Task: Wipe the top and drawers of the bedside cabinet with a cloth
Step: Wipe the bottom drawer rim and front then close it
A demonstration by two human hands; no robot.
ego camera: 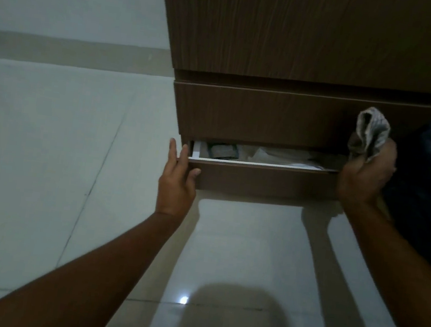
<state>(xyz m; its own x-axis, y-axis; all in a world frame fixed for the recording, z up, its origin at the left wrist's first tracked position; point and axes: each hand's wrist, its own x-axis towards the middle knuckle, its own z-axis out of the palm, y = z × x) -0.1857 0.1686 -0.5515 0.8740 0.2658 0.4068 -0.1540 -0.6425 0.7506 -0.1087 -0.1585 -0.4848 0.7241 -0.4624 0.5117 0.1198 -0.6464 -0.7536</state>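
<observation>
The wood-grain bedside cabinet (292, 37) fills the upper right of the frame, standing on a glossy pale tiled floor (48, 143) with a beige skirting strip along the white wall at upper left. Its bottom drawer (261, 178) at centre is slightly open, showing a white inner rim and indistinct contents. The left hand (178, 178) grasps the drawer's left corner; the right hand (364, 176), at the drawer's right end, is clenched around a bunched grey cloth (371, 131).
</observation>
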